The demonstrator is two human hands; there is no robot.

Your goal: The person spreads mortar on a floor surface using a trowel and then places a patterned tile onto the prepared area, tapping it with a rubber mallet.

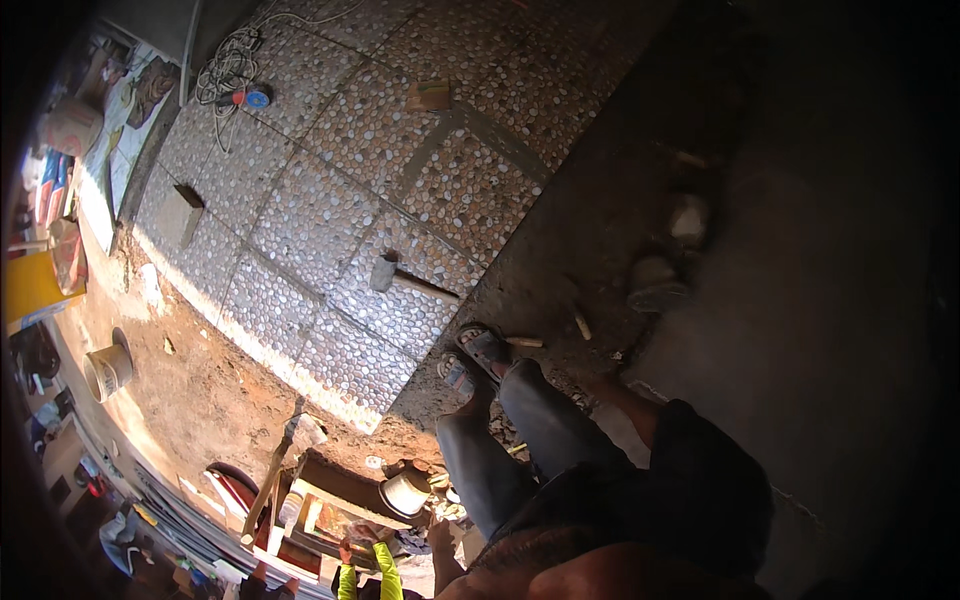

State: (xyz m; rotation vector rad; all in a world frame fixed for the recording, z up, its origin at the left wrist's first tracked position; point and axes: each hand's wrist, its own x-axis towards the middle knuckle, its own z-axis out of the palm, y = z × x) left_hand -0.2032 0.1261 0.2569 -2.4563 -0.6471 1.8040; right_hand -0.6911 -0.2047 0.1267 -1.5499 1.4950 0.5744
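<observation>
My left hand (439, 535) hangs low beside my legs, close to a white bucket (405, 493). Its fingers are too small and dim to make out. On the other side, my right hand (603, 387) is down in shadow over the dark ground near my knee, its fingers lost in the darkness. A mallet (420, 284) with a grey head and wooden handle lies on the pebble-patterned floor tiles (290, 215), just beyond my sandalled feet (475, 355). Neither hand touches it.
A power tool with a blue disc (257, 100) and a tangled cord (228, 75) lie on the far tiles. A brown block (429, 96) and a flat trowel-like piece (180, 216) rest there too. Another bucket (107, 372) stands left. A person in yellow-green sleeves (386, 572) works below.
</observation>
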